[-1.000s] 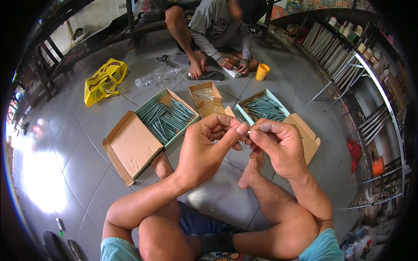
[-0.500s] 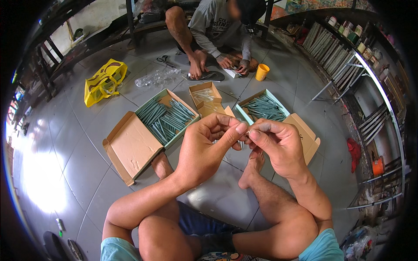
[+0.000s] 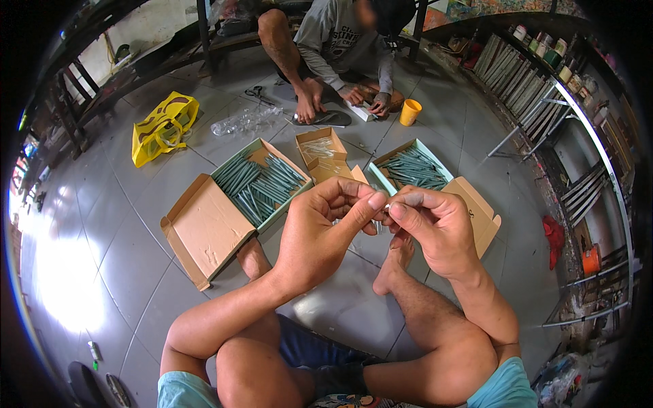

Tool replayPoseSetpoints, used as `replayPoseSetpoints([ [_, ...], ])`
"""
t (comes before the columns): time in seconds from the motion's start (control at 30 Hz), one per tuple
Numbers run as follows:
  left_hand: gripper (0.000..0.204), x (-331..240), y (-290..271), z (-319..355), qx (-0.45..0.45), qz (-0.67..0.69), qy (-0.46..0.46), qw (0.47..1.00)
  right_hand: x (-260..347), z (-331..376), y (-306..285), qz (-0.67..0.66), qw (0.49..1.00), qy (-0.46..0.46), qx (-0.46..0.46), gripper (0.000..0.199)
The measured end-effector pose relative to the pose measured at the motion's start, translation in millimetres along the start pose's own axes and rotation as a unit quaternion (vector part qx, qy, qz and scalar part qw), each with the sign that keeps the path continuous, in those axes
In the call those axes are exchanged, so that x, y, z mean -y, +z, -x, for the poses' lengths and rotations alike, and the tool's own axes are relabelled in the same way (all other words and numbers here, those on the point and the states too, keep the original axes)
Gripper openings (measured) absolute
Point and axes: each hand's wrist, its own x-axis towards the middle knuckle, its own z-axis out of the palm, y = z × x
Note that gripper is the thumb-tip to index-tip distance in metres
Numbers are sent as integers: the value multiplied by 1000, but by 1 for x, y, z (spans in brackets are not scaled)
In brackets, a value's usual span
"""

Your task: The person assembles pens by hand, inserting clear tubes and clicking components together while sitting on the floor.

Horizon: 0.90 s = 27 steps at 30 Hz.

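My left hand (image 3: 320,238) and my right hand (image 3: 439,231) meet in front of me, thumbs and forefingers pinched together. Between the fingertips is something small and pale, mostly covered, and its kind does not show. Beyond my left hand lies an open cardboard box (image 3: 211,228) filled with dark green pen-like sticks (image 3: 248,183). A second open box (image 3: 479,211), past my right hand, holds more green sticks (image 3: 411,168). Between the two is a smaller brown box (image 3: 306,155) with thin clear pieces (image 3: 320,146). Other clear pieces show partly behind my fingers.
Across the tiled floor, a person in a grey sweatshirt (image 3: 333,41) sits handling a small white box (image 3: 360,111). Near them are an orange cup (image 3: 409,113), scissors (image 3: 257,95) and clear plastic (image 3: 245,122). A yellow bag (image 3: 163,129) lies left; shelving and a metal frame (image 3: 598,146) stand right.
My hands keep almost the same pinch, with a bit more of the pale thing showing at the fingertips. The other person's hands shift slightly over the white box.
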Motion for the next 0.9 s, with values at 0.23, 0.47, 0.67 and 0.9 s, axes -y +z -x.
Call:
replayPoseSetpoints([
  [0.23,24,1,0,0,-1,-1,0,1000,-1,0,-1,1,1000,0,3,17],
  [0.47,20,-1,1,0,2,-5,-4,1000,0,0,-1,2,1000,-2,8,17],
  [0.67,22,-1,1,-1,1,0,-5,1000,-2,0,-2,2,1000,-4,11,17],
  [0.9,22,1,1,-1,-3,-1,-2,1000,-2,-1,-2,-3,1000,-4,12,17],
])
